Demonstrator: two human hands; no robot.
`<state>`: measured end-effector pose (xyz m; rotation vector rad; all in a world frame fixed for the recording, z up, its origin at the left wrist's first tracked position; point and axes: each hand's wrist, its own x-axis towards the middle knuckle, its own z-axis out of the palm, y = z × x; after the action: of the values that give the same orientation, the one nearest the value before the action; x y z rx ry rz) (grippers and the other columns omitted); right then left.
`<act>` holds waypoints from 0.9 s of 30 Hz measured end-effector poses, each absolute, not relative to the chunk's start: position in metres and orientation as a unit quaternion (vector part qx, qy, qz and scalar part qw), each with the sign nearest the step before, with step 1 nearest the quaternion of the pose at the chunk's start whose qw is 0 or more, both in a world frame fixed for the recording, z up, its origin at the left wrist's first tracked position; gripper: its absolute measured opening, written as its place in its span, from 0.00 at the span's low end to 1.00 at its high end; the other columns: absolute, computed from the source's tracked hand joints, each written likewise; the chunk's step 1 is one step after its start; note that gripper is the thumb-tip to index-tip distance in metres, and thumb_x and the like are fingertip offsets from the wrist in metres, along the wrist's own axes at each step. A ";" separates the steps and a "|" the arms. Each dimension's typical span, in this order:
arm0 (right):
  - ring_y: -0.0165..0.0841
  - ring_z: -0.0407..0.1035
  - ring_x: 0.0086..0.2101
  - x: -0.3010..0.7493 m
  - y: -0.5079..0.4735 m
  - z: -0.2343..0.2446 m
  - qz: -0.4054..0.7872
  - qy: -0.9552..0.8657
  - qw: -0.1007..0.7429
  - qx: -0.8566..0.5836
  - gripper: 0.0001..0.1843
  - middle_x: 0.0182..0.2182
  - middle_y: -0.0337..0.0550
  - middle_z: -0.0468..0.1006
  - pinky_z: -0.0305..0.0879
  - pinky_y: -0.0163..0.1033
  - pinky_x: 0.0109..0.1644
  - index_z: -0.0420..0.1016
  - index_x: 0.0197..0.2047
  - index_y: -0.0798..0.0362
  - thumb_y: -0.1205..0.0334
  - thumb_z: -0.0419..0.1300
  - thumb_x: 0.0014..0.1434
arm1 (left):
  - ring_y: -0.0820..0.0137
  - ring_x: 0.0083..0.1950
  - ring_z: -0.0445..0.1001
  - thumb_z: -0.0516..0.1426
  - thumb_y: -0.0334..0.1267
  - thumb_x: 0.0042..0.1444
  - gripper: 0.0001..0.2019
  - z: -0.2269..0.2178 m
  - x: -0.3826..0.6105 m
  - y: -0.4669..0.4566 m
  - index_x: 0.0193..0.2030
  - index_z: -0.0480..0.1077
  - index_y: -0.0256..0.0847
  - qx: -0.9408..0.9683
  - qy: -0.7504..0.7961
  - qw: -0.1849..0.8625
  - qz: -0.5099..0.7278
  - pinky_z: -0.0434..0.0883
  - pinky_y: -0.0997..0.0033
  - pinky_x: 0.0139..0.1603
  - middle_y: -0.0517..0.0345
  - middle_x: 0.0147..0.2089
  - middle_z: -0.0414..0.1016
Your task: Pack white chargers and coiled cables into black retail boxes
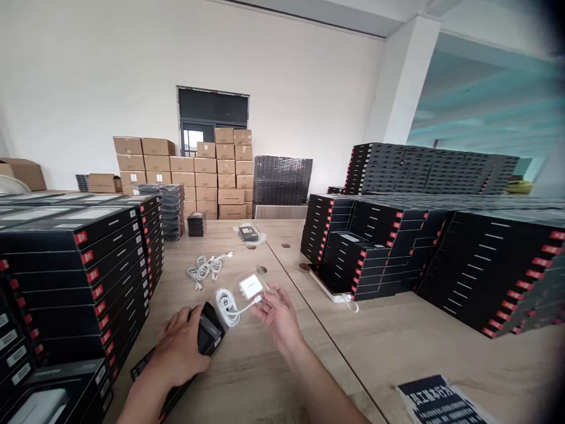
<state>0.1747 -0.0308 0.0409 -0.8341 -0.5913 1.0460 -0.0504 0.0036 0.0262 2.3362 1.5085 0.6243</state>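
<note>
My left hand (pixel 182 344) is closed over a black box (pixel 210 331) lying at an angle on the table, its fingers along the upper part. Much of that box is hidden under the hand and forearm. My right hand (pixel 279 313) pinches the edge of a clear plastic bag with a white charger (pixel 251 287) inside. A white plug at the end of a cable touches or nearly touches those fingertips. Between both hands is the bundled white cable (pixel 227 307), beside the box's far end. Farther back, more bundled white cables (pixel 206 268) rest on the table.
Black boxes with red corners (pixel 115 277) rise in stacks on the left; more stacks (pixel 375 265) fill the right. Behind lies a dark package (pixel 248 234). A white tray (pixel 329 288) sits under the right stacks. A printed sheet (pixel 441 400) lies front right. Cartons (pixel 205 179) stand along the wall.
</note>
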 end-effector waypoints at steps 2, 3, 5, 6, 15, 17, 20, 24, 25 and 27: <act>0.33 0.77 0.33 0.173 -0.031 0.043 0.473 -0.260 0.769 -0.343 0.29 0.32 0.35 0.81 0.74 0.43 0.43 0.64 0.52 0.45 0.61 0.68 0.48 | 0.53 0.63 0.61 0.58 0.35 0.36 0.45 0.032 -0.041 -0.006 0.68 0.54 0.44 0.839 0.486 0.090 0.229 0.48 0.51 0.66 0.47 0.61 0.64; 0.33 0.77 0.34 0.172 -0.031 0.043 0.468 -0.259 0.778 -0.328 0.31 0.32 0.35 0.81 0.74 0.43 0.44 0.64 0.55 0.45 0.62 0.69 0.48 | 0.54 0.64 0.61 0.58 0.34 0.38 0.46 0.034 -0.037 -0.010 0.69 0.52 0.44 0.847 0.473 0.063 0.236 0.46 0.52 0.67 0.47 0.62 0.63; 0.33 0.77 0.35 0.173 -0.030 0.044 0.455 -0.269 0.786 -0.321 0.33 0.33 0.36 0.81 0.74 0.43 0.45 0.66 0.57 0.46 0.61 0.70 0.48 | 0.55 0.65 0.59 0.57 0.33 0.40 0.46 0.036 -0.032 -0.014 0.70 0.49 0.44 0.849 0.460 0.022 0.259 0.43 0.51 0.68 0.48 0.64 0.61; 0.33 0.77 0.34 0.174 -0.030 0.044 0.446 -0.277 0.786 -0.328 0.34 0.33 0.36 0.81 0.74 0.44 0.45 0.67 0.58 0.46 0.61 0.70 0.48 | 0.55 0.65 0.59 0.57 0.33 0.40 0.47 0.037 -0.030 -0.015 0.70 0.47 0.44 0.847 0.457 0.005 0.271 0.42 0.51 0.69 0.48 0.64 0.60; 0.32 0.73 0.31 0.180 -0.037 0.051 0.453 -0.367 0.705 -0.404 0.31 0.32 0.38 0.78 0.74 0.37 0.32 0.71 0.57 0.49 0.59 0.69 0.50 | 0.55 0.66 0.58 0.58 0.27 0.41 0.51 0.039 -0.032 -0.012 0.72 0.39 0.47 0.859 0.395 -0.011 0.325 0.39 0.43 0.69 0.47 0.65 0.59; 0.34 0.74 0.35 0.179 -0.038 0.054 0.497 -0.372 0.684 -0.383 0.27 0.34 0.40 0.79 0.75 0.39 0.33 0.73 0.56 0.48 0.56 0.68 0.52 | 0.54 0.66 0.57 0.58 0.28 0.41 0.51 0.038 -0.034 -0.012 0.72 0.40 0.48 0.858 0.387 0.025 0.335 0.45 0.44 0.69 0.48 0.65 0.58; 0.36 0.75 0.39 0.183 -0.039 0.057 0.553 -0.343 0.686 -0.325 0.21 0.38 0.44 0.80 0.76 0.40 0.37 0.75 0.53 0.48 0.53 0.63 0.57 | 0.53 0.66 0.57 0.59 0.28 0.42 0.51 0.039 -0.035 -0.011 0.72 0.42 0.50 0.846 0.381 0.098 0.361 0.54 0.47 0.66 0.48 0.66 0.57; 0.31 0.75 0.33 0.191 -0.043 0.053 0.598 -0.390 0.608 -0.346 0.16 0.37 0.44 0.81 0.74 0.34 0.32 0.77 0.47 0.51 0.59 0.67 0.55 | 0.53 0.67 0.57 0.60 0.27 0.42 0.50 0.041 -0.034 -0.016 0.72 0.43 0.51 0.841 0.351 0.174 0.373 0.57 0.50 0.66 0.50 0.67 0.56; 0.31 0.75 0.32 0.192 -0.045 0.052 0.613 -0.415 0.573 -0.350 0.17 0.37 0.44 0.81 0.74 0.34 0.31 0.77 0.46 0.52 0.60 0.68 0.53 | 0.54 0.67 0.57 0.60 0.27 0.42 0.50 0.043 -0.033 -0.018 0.72 0.44 0.51 0.842 0.343 0.190 0.370 0.57 0.50 0.66 0.50 0.67 0.56; 0.33 0.75 0.33 0.192 -0.048 0.050 0.629 -0.450 0.529 -0.349 0.19 0.36 0.44 0.81 0.75 0.35 0.30 0.77 0.45 0.53 0.61 0.71 0.49 | 0.54 0.68 0.57 0.59 0.26 0.42 0.49 0.045 -0.031 -0.021 0.71 0.46 0.51 0.845 0.325 0.217 0.365 0.57 0.51 0.67 0.50 0.67 0.57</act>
<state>0.1921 -0.0482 0.0498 -0.8343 -1.0759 1.5015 -0.0308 -0.0213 0.0451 2.3409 0.9015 1.0115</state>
